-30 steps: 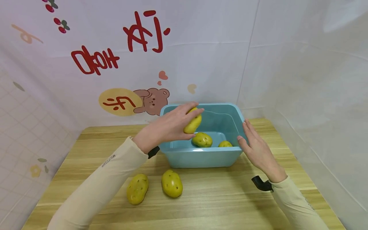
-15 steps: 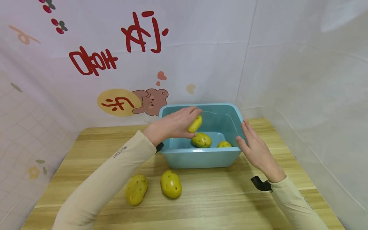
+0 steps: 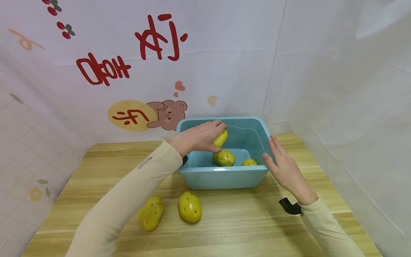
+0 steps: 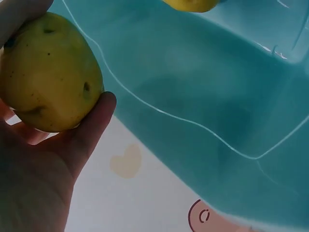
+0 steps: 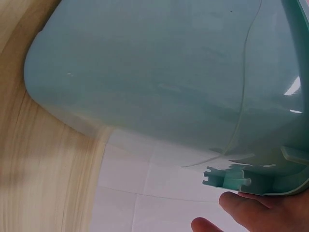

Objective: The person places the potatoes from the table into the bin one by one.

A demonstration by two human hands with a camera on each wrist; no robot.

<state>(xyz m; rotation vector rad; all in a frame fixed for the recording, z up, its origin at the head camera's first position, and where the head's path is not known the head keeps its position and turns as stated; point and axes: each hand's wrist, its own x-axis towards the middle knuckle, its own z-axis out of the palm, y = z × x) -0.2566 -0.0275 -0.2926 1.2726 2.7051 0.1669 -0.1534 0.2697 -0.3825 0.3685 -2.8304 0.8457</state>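
Observation:
My left hand [image 3: 202, 137] grips a yellow potato [image 3: 221, 138] over the inside of a light blue plastic bin [image 3: 224, 179]. In the left wrist view, thumb and fingers curl round that potato [image 4: 53, 72]. Two more potatoes lie on the bin's floor: one potato [image 3: 224, 158] just below the held one, another potato [image 3: 249, 162] partly hidden by the front wall. My right hand [image 3: 285, 167] rests against the bin's right rim, fingers straight. The right wrist view shows its fingertips [image 5: 241, 205] by the underside of the rim [image 5: 289, 186].
On the wooden table [image 3: 244, 228], a potato [image 3: 190, 207] lies in front of the bin, with another potato [image 3: 151, 213] to its left beside my left sleeve. A white printed curtain [image 3: 218, 64] stands close behind the bin and along both sides.
My left hand has moved slightly right and lower into the bin with the potato. My right hand keeps its place at the rim.

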